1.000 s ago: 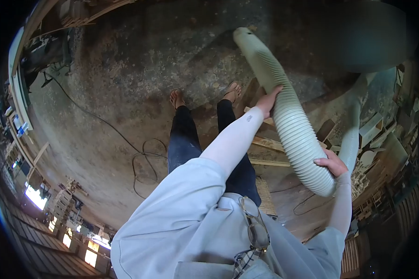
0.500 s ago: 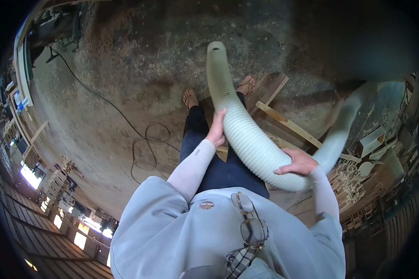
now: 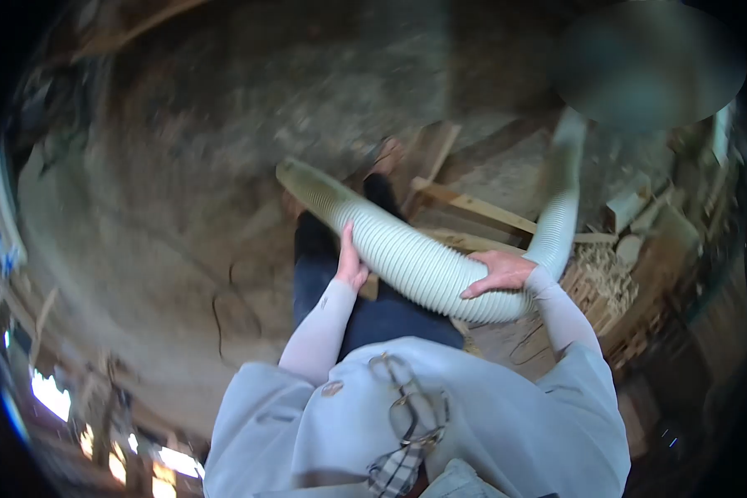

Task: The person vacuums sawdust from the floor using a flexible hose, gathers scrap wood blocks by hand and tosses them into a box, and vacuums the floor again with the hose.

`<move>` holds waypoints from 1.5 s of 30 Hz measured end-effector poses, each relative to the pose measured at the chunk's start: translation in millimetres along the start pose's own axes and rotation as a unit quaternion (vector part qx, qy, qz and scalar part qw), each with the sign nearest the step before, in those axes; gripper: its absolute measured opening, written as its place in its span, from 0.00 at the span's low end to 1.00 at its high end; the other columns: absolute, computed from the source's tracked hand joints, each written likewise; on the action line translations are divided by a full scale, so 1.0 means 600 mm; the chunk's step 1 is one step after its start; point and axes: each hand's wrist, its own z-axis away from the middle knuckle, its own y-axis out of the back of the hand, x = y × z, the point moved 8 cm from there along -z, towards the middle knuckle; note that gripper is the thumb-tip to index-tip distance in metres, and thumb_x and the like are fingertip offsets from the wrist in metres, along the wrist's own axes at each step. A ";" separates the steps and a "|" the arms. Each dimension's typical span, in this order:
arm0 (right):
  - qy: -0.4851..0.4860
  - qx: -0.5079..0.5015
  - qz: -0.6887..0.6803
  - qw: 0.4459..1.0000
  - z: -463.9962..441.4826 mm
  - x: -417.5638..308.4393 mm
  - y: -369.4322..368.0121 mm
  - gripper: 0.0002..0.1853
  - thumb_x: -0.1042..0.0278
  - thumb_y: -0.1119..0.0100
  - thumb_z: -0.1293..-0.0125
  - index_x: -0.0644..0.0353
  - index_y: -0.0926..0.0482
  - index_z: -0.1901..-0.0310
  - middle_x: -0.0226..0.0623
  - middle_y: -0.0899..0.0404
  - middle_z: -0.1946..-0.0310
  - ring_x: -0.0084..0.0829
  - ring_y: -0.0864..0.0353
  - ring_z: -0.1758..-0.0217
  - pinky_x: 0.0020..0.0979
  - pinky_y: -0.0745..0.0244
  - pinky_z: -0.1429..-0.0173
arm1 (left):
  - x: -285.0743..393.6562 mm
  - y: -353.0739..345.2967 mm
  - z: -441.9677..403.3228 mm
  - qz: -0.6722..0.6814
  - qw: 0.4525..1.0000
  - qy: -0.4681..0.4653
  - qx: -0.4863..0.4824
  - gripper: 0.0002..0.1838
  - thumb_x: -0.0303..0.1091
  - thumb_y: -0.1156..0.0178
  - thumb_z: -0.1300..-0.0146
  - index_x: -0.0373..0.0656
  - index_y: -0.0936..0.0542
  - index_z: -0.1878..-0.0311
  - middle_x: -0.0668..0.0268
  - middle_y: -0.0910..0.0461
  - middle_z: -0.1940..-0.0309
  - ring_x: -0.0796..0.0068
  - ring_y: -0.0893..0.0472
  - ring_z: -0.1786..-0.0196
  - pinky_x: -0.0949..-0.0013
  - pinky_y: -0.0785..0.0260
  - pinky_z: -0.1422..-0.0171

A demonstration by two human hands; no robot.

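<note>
A thick, pale ribbed flexible hose runs across in front of my thighs. Its narrower, darker end points to the far left, above the floor. On the right it bends sharply and runs back toward the upper right. My left hand grips the hose from its near left side, thumb and fingers against the ribs. Near the bend, my right hand is wrapped over the top of the hose, its thumb toward me. The undersides of both grips are hidden.
Wooden boards lie on the floor just beyond the hose. A pile of wood scraps is at the right. A dark cable lies on the concrete floor at the left. My foot stands beside the boards.
The free end of the hose has swung left and nearer to me, so the hose lies more crosswise. Both hands keep their hold. The view has turned and is blurred by motion.
</note>
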 end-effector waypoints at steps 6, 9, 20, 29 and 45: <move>0.018 0.088 -0.018 0.996 0.141 0.125 0.042 0.63 0.18 0.27 0.49 0.64 0.25 0.23 0.54 0.17 0.31 0.51 0.19 0.27 0.44 0.29 0.21 | -0.030 -0.224 0.021 -0.106 0.990 0.039 -0.084 0.46 0.72 0.48 0.21 0.48 0.36 0.15 0.62 0.30 0.18 0.59 0.29 0.18 0.51 0.37 0.13; 0.068 0.110 -0.028 0.991 0.217 0.137 0.053 0.59 0.21 0.27 0.45 0.59 0.25 0.22 0.51 0.18 0.29 0.49 0.19 0.27 0.41 0.28 0.23 | 0.008 -0.303 0.048 -0.206 0.973 0.010 -0.101 0.48 0.77 0.49 0.23 0.55 0.40 0.12 0.63 0.34 0.15 0.59 0.32 0.16 0.48 0.38 0.13; 0.136 0.359 -0.094 0.919 0.424 0.171 0.165 0.53 0.09 0.48 0.35 0.55 0.12 0.34 0.49 0.12 0.36 0.49 0.16 0.30 0.45 0.26 0.24 | 0.164 -0.562 0.265 -0.263 0.943 -0.101 -0.175 0.58 0.86 0.35 0.41 0.51 0.30 0.20 0.60 0.22 0.28 0.55 0.22 0.28 0.39 0.34 0.18; 0.069 0.438 -0.197 0.874 0.494 0.241 0.199 0.50 0.10 0.54 0.29 0.53 0.09 0.39 0.44 0.09 0.40 0.44 0.13 0.34 0.40 0.26 0.26 | 0.129 -0.739 0.351 -0.394 0.806 0.069 -0.437 0.60 0.82 0.35 0.39 0.61 0.42 0.11 0.64 0.41 0.12 0.54 0.39 0.13 0.39 0.43 0.11; 0.017 0.496 -0.364 0.788 0.615 0.398 0.223 0.57 0.03 0.56 0.37 0.52 0.09 0.37 0.44 0.17 0.28 0.45 0.22 0.23 0.45 0.35 0.17 | 0.003 -0.933 0.383 -0.487 0.675 0.283 -0.477 0.65 0.61 0.13 0.50 0.55 0.38 0.13 0.64 0.36 0.14 0.56 0.36 0.13 0.43 0.45 0.08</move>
